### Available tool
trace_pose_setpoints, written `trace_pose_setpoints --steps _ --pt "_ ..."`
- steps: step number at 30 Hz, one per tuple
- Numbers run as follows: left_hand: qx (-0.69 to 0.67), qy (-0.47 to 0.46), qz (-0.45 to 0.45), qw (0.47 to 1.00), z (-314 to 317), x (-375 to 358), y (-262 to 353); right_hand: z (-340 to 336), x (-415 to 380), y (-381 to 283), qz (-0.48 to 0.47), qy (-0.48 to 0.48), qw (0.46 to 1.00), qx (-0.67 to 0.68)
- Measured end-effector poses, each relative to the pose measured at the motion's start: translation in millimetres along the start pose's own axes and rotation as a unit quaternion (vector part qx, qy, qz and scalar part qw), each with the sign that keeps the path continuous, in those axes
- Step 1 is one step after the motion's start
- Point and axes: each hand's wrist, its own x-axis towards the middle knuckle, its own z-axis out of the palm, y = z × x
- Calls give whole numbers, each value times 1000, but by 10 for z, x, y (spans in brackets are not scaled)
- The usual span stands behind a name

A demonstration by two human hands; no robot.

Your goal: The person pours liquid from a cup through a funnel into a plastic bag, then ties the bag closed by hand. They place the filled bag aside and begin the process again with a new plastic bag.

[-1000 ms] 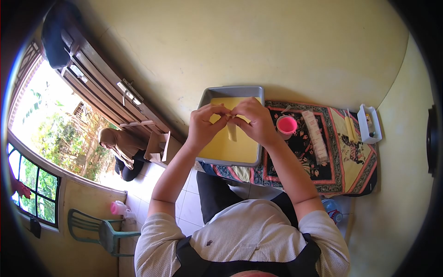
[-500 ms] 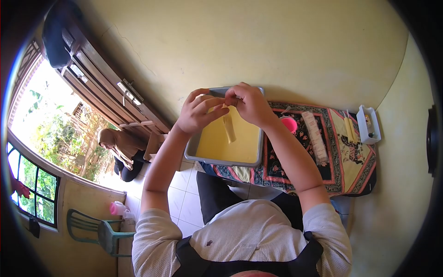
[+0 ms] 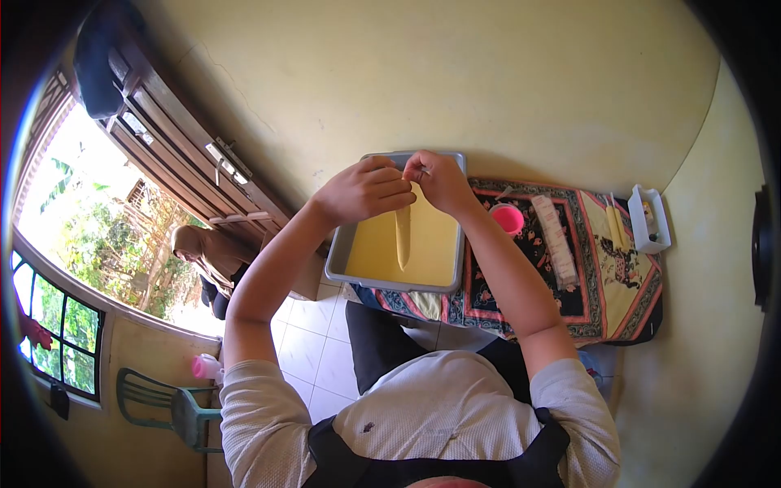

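Observation:
A long, narrow yellow tube (image 3: 403, 240), which looks like a filled plastic bag, hangs down over the grey basin (image 3: 394, 285). My left hand (image 3: 364, 193) is closed round its upper part, back of the hand towards me. Close beside it, my right hand (image 3: 440, 183) pinches at the tube's top end, thumb and fingers together; the exact grip is too small to make out. Pale yellow contents (image 3: 370, 254) fill the basin's floor below both hands.
On the patterned cloth (image 3: 521, 305) right of the basin are a pink cup (image 3: 508, 219), a long white packet (image 3: 555, 241), yellow sticks (image 3: 615, 224) and a white tray (image 3: 651, 220). At left, a person (image 3: 215, 252) sits by the open door (image 3: 191, 138); a green chair (image 3: 183, 411) stands nearer.
My left hand has turned and its fingers have closed round the tube's upper part. The tube now hangs lower and straighter. My right hand stays pinched at the top.

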Motion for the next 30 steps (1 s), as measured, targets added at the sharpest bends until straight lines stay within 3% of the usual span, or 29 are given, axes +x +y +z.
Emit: trace_pose_setpoints --steps 3,6,10,16,19,22,30 --pt "-69 2 -28 997 85 -5 12 27 -36 157 63 -22 997 41" --pt "-151 -65 -71 984 151 -60 -68 121 -117 315 106 -28 992 61" --pt "-221 0 -111 969 241 -112 -35 175 -243 437 156 -63 983 78" --pt "-309 23 -215 926 381 -245 84 38 -281 385 126 -138 982 -4" --pt "-306 75 -223 923 443 -268 111 129 -377 358 -94 -16 991 -99" --pt "-286 114 -232 923 452 -241 138 152 -404 208 -183 32 972 -146" --pt "-285 127 -257 914 439 -203 260 201 -409 303 -200 47 959 -195"
